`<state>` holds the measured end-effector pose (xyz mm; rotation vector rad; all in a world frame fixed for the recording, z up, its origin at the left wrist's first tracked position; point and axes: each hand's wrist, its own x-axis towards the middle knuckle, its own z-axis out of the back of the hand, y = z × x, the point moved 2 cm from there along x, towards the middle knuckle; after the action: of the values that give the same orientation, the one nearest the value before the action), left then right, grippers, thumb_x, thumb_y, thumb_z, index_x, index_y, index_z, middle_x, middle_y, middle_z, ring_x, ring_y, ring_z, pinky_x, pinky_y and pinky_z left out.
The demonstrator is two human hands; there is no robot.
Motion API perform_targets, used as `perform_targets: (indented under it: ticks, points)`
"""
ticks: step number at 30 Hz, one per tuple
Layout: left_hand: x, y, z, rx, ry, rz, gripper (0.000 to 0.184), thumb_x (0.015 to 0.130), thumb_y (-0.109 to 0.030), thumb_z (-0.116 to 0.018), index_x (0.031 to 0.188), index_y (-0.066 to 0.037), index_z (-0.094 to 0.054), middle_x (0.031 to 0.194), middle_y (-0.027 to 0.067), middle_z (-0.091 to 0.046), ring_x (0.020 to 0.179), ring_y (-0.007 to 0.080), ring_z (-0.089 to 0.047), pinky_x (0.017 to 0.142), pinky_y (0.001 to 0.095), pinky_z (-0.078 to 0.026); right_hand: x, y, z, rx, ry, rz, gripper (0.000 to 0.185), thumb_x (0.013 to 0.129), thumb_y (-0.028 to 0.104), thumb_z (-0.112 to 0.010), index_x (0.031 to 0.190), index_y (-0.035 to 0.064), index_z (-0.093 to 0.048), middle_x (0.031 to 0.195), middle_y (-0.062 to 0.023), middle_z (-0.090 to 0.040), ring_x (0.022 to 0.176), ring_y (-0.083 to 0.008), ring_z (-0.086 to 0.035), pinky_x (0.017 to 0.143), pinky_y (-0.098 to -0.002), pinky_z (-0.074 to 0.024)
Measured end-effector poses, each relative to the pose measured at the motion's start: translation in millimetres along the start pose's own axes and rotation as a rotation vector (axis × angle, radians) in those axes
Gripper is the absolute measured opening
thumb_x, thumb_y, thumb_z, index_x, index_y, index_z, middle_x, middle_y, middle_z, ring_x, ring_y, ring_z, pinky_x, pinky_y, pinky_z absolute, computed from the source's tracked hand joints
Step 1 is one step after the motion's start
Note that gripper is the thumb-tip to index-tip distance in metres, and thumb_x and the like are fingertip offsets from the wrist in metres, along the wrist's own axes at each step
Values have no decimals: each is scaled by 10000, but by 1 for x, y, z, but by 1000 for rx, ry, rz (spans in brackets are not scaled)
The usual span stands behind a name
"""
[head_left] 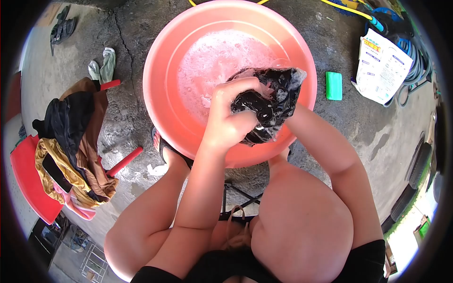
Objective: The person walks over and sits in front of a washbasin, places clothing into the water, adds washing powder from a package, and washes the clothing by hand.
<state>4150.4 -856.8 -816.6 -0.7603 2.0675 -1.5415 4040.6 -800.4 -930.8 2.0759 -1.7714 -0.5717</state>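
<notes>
A wet black cloth garment [278,96], glossy with water and dotted with suds, is bunched up over the near right part of a large pink basin [158,101]. My left hand [233,111] is closed around a fold of it, fingers curled toward the middle. From the right, my right forearm reaches in beneath the garment; my right hand [291,117] is mostly covered by the black cloth, so its fingers are hidden. Foamy water [212,61] lies in the basin under and beyond the garment.
Left of the basin, a red stool [28,165] bears piled clothes [78,137]. Grey-white socks [104,66] and dark sandals [63,28] lie farther off. At right are a green bar [333,86], a white printed bag [381,68] and a coiled blue hose [417,61].
</notes>
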Motion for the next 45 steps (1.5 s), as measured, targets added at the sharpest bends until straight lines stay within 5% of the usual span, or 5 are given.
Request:
perform_targets:
  ticks: [9, 17, 29, 35, 45]
  points:
    - [-1, 25, 7, 20, -3, 254, 261, 524, -109, -505, 735, 37, -556, 772, 108, -624, 762, 171, -573, 744, 275, -454, -17, -4, 13, -226, -140, -229, 237, 839, 157, -608, 1041, 36, -582, 972, -31, -603, 864, -106, -572, 770, -260, -494]
    - [-4, 53, 11, -173, 38, 393, 246, 502, -148, -528, 671, 30, -537, 719, 80, -605, 676, 146, -553, 617, 247, -415, -28, -84, 113, 286, -82, -230, 302, 865, 223, -582, 1059, -7, -569, 982, -69, -625, 859, -173, -607, 766, -317, -520]
    - [-5, 77, 40, -261, -284, 448, 519, 673, -65, -486, 1184, 2, -537, 1097, 137, -576, 1014, 230, -537, 941, 305, -399, -26, -42, 58, -519, -286, -330, 332, 919, 209, -468, 1109, -57, -524, 1027, -188, -620, 851, -270, -643, 742, -372, -542]
    - [-22, 114, 97, 102, -320, 751, 663, 925, -460, -370, 1386, 16, -359, 1365, 187, -441, 1272, 262, -408, 1072, 331, -279, -44, -44, 94, -883, -649, -884, 351, 947, 194, -412, 1141, -88, -488, 1051, -263, -612, 838, -341, -664, 717, -411, -560]
    - [-67, 188, 167, 221, -369, 1014, 874, 867, -639, -334, 1285, 122, -443, 1339, 265, -459, 1304, 307, -398, 1089, 330, -257, -32, -31, 89, -802, -767, -669, 421, 957, 219, -416, 1237, -95, -400, 983, -264, -614, 807, -335, -659, 670, -397, -562]
